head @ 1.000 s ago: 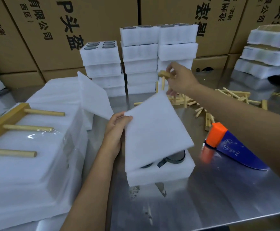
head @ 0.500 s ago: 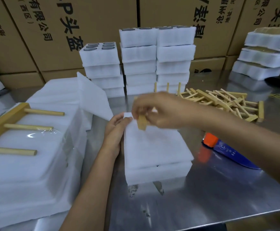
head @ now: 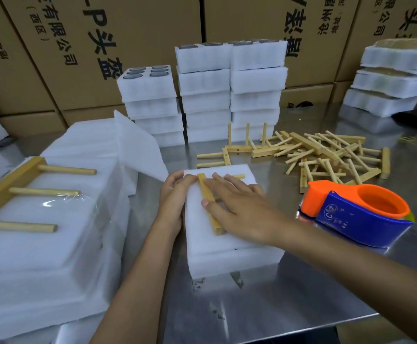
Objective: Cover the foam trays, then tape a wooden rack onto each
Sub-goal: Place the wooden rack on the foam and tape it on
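A white foam tray (head: 234, 263) sits in front of me on the steel table, covered by a white foam sheet (head: 197, 219). A wooden rack (head: 208, 202) lies flat on the sheet, its bar running front to back and its pegs pointing right. My right hand (head: 239, 207) lies flat over the pegs with straight fingers, pressing the rack down. My left hand (head: 175, 192) holds the tray's far left edge, fingertips touching the bar's far end.
An orange and blue tape dispenser (head: 358, 214) stands right of the tray. Loose wooden racks (head: 321, 155) are piled behind it. Finished trays with a taped rack (head: 28, 194) stack at the left. Stacks of foam trays (head: 229, 95) and cardboard boxes (head: 140, 33) line the back.
The foam sheet went from tilted to flat on the tray. My right hand brought a rack from the pile and laid it on the sheet, now pressing it flat.
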Demonstrator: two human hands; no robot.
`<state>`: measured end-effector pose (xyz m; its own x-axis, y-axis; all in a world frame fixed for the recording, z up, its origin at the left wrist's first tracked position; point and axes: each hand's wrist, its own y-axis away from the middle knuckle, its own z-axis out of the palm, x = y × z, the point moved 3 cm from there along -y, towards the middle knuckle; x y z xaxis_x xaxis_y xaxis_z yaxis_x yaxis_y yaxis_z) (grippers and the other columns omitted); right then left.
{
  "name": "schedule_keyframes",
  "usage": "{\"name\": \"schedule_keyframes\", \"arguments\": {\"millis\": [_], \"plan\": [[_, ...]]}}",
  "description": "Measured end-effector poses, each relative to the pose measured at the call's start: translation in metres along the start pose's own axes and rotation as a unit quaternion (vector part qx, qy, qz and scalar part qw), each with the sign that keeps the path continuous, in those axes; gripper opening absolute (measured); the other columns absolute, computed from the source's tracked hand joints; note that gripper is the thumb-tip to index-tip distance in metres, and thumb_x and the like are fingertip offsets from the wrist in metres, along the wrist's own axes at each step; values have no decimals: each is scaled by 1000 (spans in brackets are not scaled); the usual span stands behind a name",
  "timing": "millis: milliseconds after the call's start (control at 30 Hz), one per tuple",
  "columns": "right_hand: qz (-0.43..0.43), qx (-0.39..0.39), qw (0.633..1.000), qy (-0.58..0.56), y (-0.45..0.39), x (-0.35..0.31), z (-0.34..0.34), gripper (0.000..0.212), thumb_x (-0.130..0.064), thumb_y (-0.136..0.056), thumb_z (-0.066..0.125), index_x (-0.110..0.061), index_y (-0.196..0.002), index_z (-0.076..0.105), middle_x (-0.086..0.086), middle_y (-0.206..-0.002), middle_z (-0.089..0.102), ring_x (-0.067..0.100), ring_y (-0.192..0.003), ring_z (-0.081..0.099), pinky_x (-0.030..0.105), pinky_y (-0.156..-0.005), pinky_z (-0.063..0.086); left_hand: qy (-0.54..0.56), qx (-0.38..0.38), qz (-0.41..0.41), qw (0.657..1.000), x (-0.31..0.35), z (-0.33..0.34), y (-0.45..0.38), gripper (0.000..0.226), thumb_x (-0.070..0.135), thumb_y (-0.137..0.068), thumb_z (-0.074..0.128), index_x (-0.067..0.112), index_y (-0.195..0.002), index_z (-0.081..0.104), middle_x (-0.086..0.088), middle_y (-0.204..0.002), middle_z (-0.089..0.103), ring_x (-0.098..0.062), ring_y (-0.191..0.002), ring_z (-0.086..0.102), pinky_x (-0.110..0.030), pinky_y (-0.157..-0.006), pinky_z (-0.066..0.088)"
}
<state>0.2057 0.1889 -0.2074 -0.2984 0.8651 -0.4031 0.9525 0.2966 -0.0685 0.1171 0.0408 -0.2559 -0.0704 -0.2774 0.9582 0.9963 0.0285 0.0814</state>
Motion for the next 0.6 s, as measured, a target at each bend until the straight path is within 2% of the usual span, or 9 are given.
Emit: {"name": "schedule_keyframes", "arguments": {"millis": [67, 167, 267, 333, 400, 467, 533, 600], "plan": [[8, 14, 1000, -4, 0, 0, -2, 58, -62, -98, 22, -41, -152, 18, -14, -164, 10, 7, -150, 0, 38, -114, 6, -7, 9, 5, 1000, 0, 5, 2, 21, 24, -85, 73, 24, -105, 68, 1, -97, 73, -14, -82, 71, -34, -80, 58], [1, 49, 999, 9, 2, -5, -6, 52, -57, -98, 28, -35, -145, 32, -9, -157, 29, 10, -144, 14, 37, -107, 15, -9, 25, 29, 999, 2, 13, 5, 17, 20, -90, 68, 20, -107, 69, 12, -88, 69, 6, -67, 67, -12, -59, 51], [-6, 90, 996, -26, 5, -9, -12, 48, -54, -99, 33, -33, -141, 41, -11, -144, 44, 11, -137, 26, 32, -98, 18, -12, 22, 35, 999, 4, 18, 7, 13, 17, -91, 66, 14, -104, 69, 12, -91, 67, 13, -66, 63, -6, -56, 45], [5, 117, 992, -48, 7, -6, -19, 48, -51, -99, 38, -35, -144, 39, -14, -149, 41, 12, -139, 28, 33, -101, 20, -12, 19, 35, 999, 6, 19, 9, 12, 17, -91, 65, 13, -102, 69, 12, -88, 68, 11, -67, 63, -6, -57, 46], [29, 140, 988, -49, 12, 3, -27, 48, -47, -98, 45, -35, -144, 39, -13, -150, 40, 13, -139, 29, 32, -99, 21, -8, 26, 42, 999, 7, 17, 11, 12, 17, -91, 65, 12, -101, 69, 17, -74, 70, 10, -63, 64, -7, -53, 45], [65, 181, 981, -27, 24, 17, -33, 43, -41, -97, 49, -29, -137, 46, -8, -142, 47, 16, -133, 37, 31, -98, 26, 5, 35, 30, 999, 7, 16, 13, 11, 23, -88, 68, 15, -96, 71, 15, -69, 70, 0, -67, 67, -12, -54, 48], [106, 271, 955, 63, 42, 33, -43, 32, -35, -93, 52, -18, -120, 55, 2, -122, 53, 22, -115, 47, 37, -90, 40, 23, 37, 12, 999, 5, 16, 13, 12, 28, -84, 70, 18, -91, 70, 5, -81, 70, -13, -80, 68, -24, -68, 52], [173, 352, 907, 155, 61, 54, -55, 24, -28, -89, 55, -9, -104, 57, 9, -105, 52, 27, -97, 49, 38, -71, 42, 48, 34, 6, 998, 5, 18, 15, 29, 30, -79, 70, 14, -103, 69, -4, -95, 66, -22, -91, 65, -36, -82, 51]]}}
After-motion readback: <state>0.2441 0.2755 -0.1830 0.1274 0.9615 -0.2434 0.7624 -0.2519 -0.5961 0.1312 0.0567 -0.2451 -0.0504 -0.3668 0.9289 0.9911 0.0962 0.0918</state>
